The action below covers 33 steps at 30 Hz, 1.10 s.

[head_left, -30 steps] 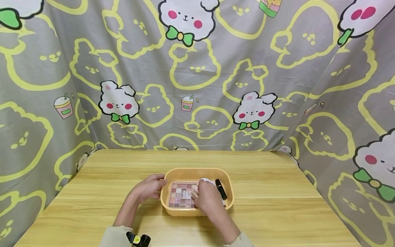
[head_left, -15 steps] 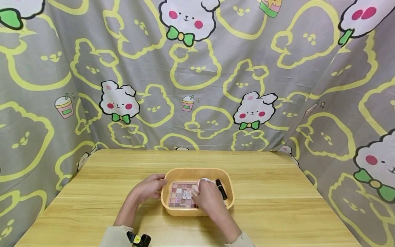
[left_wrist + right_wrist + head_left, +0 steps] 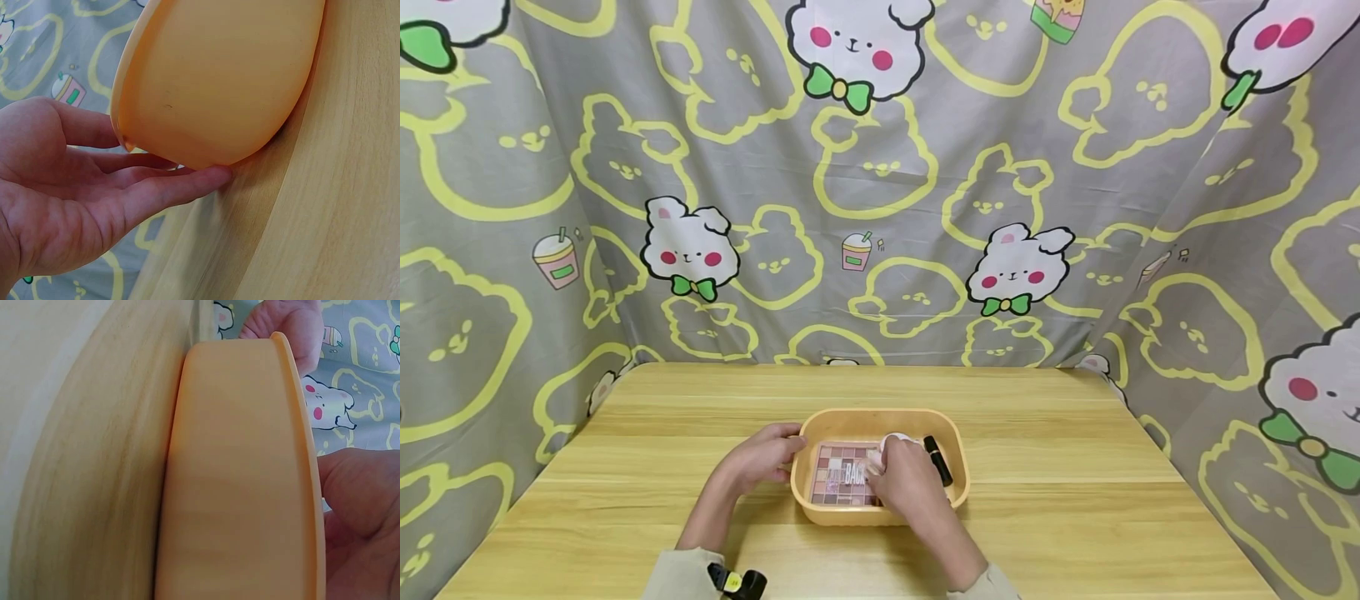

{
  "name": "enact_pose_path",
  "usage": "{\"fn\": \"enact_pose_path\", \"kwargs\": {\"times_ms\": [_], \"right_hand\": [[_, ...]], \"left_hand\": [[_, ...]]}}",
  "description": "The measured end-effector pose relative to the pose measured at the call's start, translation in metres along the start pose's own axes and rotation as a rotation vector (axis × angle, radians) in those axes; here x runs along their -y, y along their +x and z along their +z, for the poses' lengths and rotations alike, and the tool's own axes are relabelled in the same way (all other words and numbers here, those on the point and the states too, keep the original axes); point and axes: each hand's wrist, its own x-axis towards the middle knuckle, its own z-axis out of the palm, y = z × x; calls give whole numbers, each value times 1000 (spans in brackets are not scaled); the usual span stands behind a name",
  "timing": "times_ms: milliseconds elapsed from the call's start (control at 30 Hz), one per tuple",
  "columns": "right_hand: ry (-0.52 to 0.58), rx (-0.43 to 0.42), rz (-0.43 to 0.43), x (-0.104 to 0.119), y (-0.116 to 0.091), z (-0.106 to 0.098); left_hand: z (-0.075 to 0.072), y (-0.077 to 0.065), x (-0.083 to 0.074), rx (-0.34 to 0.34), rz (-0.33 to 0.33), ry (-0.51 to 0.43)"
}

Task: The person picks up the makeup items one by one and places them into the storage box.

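Note:
An orange plastic basin [image 3: 827, 517] stands on the wooden table. My left hand [image 3: 767, 454] grips its left end, thumb at the rim and fingers against the outer wall, as the left wrist view shows. Inside the basin lies a makeup palette [image 3: 842, 475] with a grid of colour squares and white lettering. My right hand [image 3: 906, 479] reaches in over the palette's right side, fingers curled at a white, round-edged thing [image 3: 895, 437], mostly hidden by the hand. To its right a black tube [image 3: 937, 461] leans along the basin. In the right wrist view the basin's wall hides my right fingertips.
The wooden table [image 3: 1075, 500] spreads around the basin. A grey curtain [image 3: 880, 183] printed with bunnies and yellow outlines hangs behind the table and along both sides. A black strap mount [image 3: 739, 581] sits at my left sleeve.
The right hand's fingers have shifted slightly at the white thing. The left hand, basin, palette and black tube stay in place.

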Motion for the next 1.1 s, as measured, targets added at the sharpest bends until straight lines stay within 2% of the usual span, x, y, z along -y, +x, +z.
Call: {"fn": "enact_pose_path", "kwargs": {"times_ms": [233,533,633,967,1100], "right_hand": [[14,9,1,-1,0,-1],[59,50,79,-2,3,-6],[61,51,64,-3,4,-9],[129,-21,37,-15,8,-25],[146,-48,55,-23,10,-33]], "left_hand": [[1,0,0,-7,-8,7],[1,0,0,-28,-18,9],[1,0,0,-39,-23,8],[1,0,-1,-71,-40,19],[2,-1,-3,-94,-47,44]]}}
